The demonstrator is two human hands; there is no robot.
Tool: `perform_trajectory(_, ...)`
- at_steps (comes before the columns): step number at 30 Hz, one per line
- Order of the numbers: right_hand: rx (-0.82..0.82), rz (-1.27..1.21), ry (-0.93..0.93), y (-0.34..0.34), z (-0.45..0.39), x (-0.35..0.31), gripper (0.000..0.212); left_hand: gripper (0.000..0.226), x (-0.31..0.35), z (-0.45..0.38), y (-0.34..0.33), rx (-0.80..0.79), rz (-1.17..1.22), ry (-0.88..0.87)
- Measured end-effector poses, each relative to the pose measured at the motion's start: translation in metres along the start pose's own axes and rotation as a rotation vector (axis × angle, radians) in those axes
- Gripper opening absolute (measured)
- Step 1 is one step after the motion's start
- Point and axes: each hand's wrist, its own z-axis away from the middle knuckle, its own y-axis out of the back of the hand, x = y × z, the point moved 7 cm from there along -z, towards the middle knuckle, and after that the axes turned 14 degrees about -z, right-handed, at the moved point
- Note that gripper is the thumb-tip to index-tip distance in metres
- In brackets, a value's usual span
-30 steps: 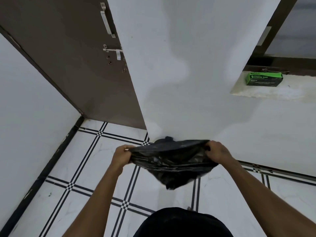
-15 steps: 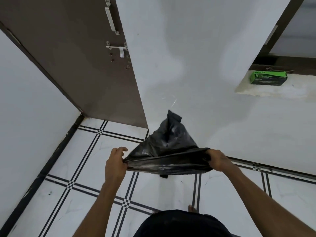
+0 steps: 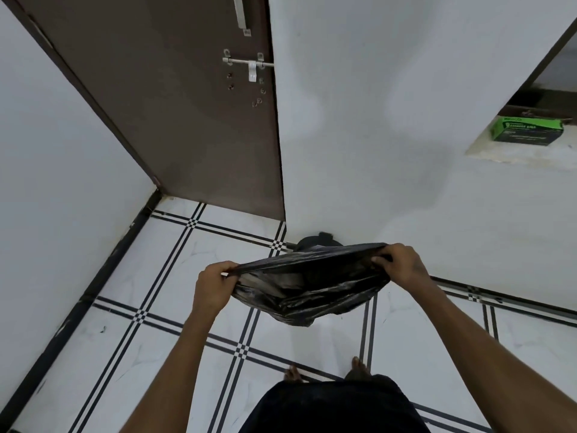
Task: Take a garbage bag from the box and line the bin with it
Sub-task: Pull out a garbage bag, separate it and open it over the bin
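A black garbage bag [image 3: 312,292] hangs stretched between both hands in front of me, above the tiled floor. My left hand [image 3: 214,287] pinches the bag's left rim. My right hand [image 3: 398,264] grips the right rim, slightly higher and further away. The bag sags down below the hands, its mouth slightly parted. The green garbage bag box [image 3: 527,132] lies on a ledge at the upper right. A small dark shape [image 3: 315,240] shows at the foot of the wall just behind the bag; I cannot tell what it is.
A brown door [image 3: 175,98] with a metal latch stands at the left, meeting a white wall [image 3: 374,120] ahead. The floor [image 3: 150,307] is white tile with black lines. My bare feet [image 3: 324,371] show below the hands.
The bag's bottom, which had flipped upward half a second ago, has dropped and hangs below my hands again. The view has tilted downward.
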Motion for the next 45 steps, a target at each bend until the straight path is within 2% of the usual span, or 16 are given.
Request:
perform_trajectory(2,-0.043,0.007,0.040,-0.007,0.007,-0.015,0.015,0.021,-0.011,0.000,0.008,0.014,-0.032,0.073)
perform_trajectory(6,-0.193,-0.025,-0.004,-0.020,0.029,-0.034,0.054,0.025,-0.027,0.002,0.018,0.006,-0.011,0.147)
perform_trajectory(8,-0.266,-0.073,-0.048,-0.027,0.036,-0.038,0.061,0.030,-0.032,0.003,0.019,-0.005,0.063,0.181)
perform_trajectory(11,-0.251,-0.146,-0.091,-0.030,0.035,-0.035,0.054,0.033,-0.025,0.006,0.023,0.049,0.159,0.142)
perform_trajectory(14,-0.094,-0.235,-0.114,-0.020,0.031,-0.027,0.040,0.035,-0.014,0.009,0.025,0.072,0.169,0.070)
perform_trajectory(18,0.032,-0.204,-0.139,-0.008,0.030,-0.020,0.047,0.021,-0.014,0.005,0.017,-0.056,0.240,0.032)
perform_trajectory(21,0.035,-0.389,-0.169,-0.011,0.030,-0.017,0.032,0.023,-0.012,0.005,0.015,-0.150,0.333,-0.020)
perform_trajectory(24,-0.001,-0.541,-0.158,-0.013,0.029,-0.023,0.030,0.023,-0.008,0.003,0.017,-0.198,0.337,-0.074)
perform_trajectory(27,-0.026,-0.505,-0.156,-0.014,0.022,-0.017,0.037,0.016,-0.009,-0.001,0.018,-0.176,0.279,-0.106)
perform_trajectory(31,0.156,-0.382,-0.155,0.003,0.017,-0.009,0.045,0.016,-0.002,-0.006,0.014,-0.161,0.219,-0.137)
perform_trajectory(35,0.244,-0.253,-0.169,0.011,0.017,-0.019,0.048,0.015,0.008,-0.009,0.010,-0.147,0.170,-0.161)
perform_trajectory(37,0.246,-0.273,-0.219,0.008,0.016,-0.014,0.044,0.012,0.012,-0.013,0.008,-0.135,0.166,-0.167)
perform_trajectory(42,0.163,-0.223,-0.302,-0.007,0.008,0.002,0.019,0.015,0.023,-0.030,0.003,-0.084,0.168,-0.094)
perform_trajectory(45,0.050,-0.243,-0.337,-0.017,-0.002,0.014,0.015,0.020,0.029,-0.042,-0.001,-0.059,0.157,-0.056)
